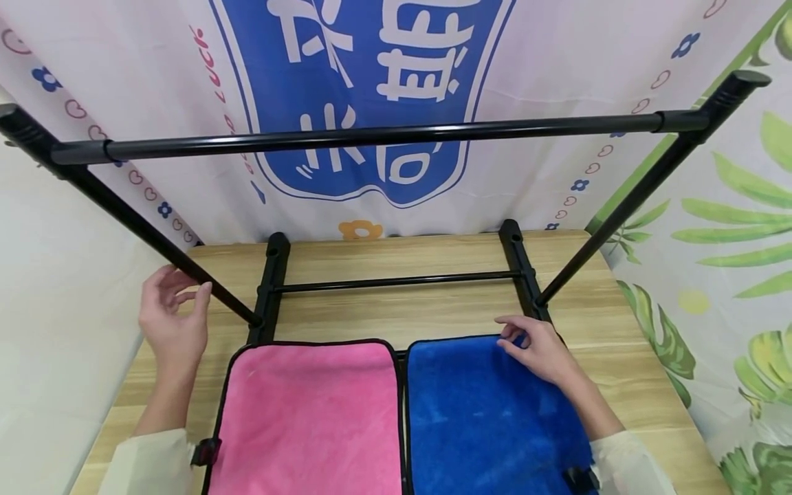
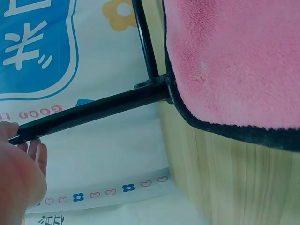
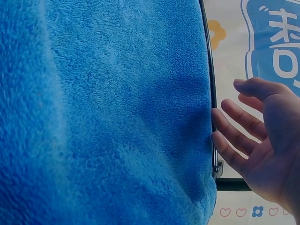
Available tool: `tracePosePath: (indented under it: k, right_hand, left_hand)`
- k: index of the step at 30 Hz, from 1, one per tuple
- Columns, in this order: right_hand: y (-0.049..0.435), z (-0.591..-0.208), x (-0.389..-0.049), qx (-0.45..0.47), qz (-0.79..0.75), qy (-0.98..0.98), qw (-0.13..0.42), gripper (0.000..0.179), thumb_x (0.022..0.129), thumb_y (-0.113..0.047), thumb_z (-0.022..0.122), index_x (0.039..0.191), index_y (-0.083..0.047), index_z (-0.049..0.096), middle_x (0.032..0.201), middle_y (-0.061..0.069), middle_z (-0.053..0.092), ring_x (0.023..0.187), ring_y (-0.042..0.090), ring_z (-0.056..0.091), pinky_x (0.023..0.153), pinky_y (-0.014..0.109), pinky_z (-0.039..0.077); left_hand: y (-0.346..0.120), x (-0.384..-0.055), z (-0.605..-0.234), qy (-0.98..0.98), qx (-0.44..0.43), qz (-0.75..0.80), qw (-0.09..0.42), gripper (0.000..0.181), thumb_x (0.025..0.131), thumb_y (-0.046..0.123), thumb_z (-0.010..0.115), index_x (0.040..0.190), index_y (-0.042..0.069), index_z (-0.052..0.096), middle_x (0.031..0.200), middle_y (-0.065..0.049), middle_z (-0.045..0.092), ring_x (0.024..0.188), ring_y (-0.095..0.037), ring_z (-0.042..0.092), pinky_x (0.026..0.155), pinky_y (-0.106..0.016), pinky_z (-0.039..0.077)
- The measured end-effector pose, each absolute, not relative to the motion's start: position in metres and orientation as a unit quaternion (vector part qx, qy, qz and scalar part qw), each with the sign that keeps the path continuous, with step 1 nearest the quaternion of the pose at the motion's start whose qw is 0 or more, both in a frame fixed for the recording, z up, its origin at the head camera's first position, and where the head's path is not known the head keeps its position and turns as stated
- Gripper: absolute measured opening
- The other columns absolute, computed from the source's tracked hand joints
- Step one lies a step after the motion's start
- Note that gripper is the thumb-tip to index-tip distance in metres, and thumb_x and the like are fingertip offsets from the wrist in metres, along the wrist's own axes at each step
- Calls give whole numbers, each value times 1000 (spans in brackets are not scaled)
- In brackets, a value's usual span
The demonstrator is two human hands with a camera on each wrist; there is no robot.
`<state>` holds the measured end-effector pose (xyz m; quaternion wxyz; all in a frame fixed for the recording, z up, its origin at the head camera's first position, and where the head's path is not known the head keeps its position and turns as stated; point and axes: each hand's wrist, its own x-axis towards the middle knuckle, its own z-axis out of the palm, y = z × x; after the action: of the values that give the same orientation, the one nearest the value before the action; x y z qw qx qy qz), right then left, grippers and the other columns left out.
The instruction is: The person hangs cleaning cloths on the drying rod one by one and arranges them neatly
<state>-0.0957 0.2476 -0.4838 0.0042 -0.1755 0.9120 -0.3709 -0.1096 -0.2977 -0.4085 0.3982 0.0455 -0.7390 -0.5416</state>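
Observation:
A black metal rack (image 1: 396,134) stands on the wooden table. Over its near lower part a pink plush towel (image 1: 315,412) and a blue plush towel (image 1: 489,419) lie side by side, both edged in black. At the rack's left upright pole (image 2: 93,110), my left hand (image 1: 176,320) has its thumb on one side and curled fingers on the other, holding it loosely. My right hand (image 1: 538,347) is over the far right corner of the blue towel, fingers loosely bent. In the right wrist view, its fingertips (image 3: 218,136) reach the towel's dark edge, with nothing gripped.
The rack's top bar spans between two slanting uprights. Two black feet (image 1: 269,289) and a thin lower crossbar (image 1: 396,280) rest by the table's far side. A printed curtain (image 1: 544,62) hangs behind, and a leaf-patterned one (image 1: 730,227) at the right.

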Motion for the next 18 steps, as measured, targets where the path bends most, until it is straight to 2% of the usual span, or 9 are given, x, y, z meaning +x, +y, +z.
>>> tracePosePath:
  k: [7,13,18]
  right_hand:
    - [246,-481,-95,-191,-367,910,1,35,90,1,77,124,1,70,96,1,72,83,14,66,68,28,56]
    - [242,-479,-95,-224,-354,908,2,34,90,-1,77,124,0,71,100,3,73,87,17,66,72,32,57]
    - [240,-479,-93,-225,-353,908,18,33,91,-2,77,124,0,71,101,4,73,91,19,67,73,34,58]
  left_hand:
    - [-301,-115,-406,-656,49,-670,344,34,87,-20,68,112,3,72,92,-1,71,85,-9,70,79,-14,57]
    - [-304,-116,-407,-638,37,-711,294,22,91,-16,67,109,-5,73,93,-5,77,84,-12,75,83,-19,59]
    - [-305,-115,-409,-632,20,-722,280,18,93,-13,66,110,-12,73,93,-7,79,85,-14,77,84,-21,59]
